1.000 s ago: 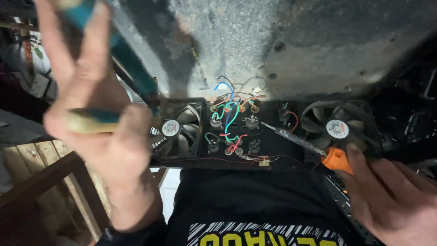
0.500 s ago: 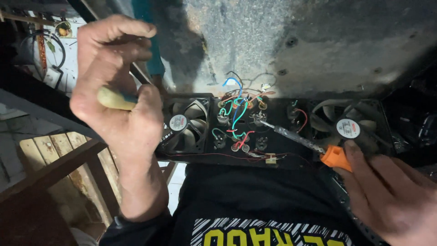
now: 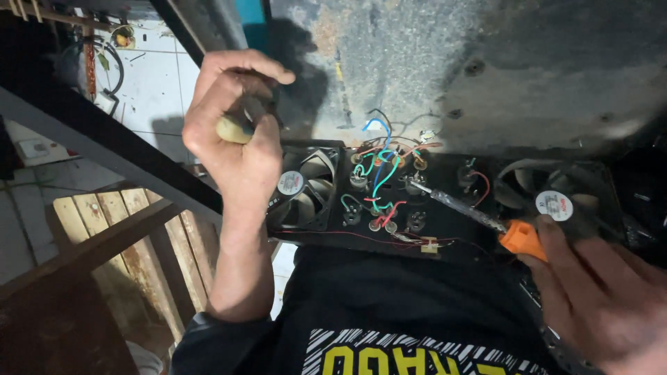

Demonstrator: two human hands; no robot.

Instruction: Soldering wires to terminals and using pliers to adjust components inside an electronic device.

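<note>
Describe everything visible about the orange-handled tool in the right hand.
The soldering iron has an orange handle and a long, dull grey metal shaft. The right hand grips the handle at lower right. The shaft slants up to the left over the black panel, its tip among the coloured wires between the two fans.

A wooden pallet point(image 3: 104, 236) lies below; white floor tiles point(image 3: 149, 90), perhaps littered.

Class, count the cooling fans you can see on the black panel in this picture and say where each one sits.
2. One fan sits at the panel's left end, beside the left hand; the other fan sits at the right end, above the right hand.
</note>
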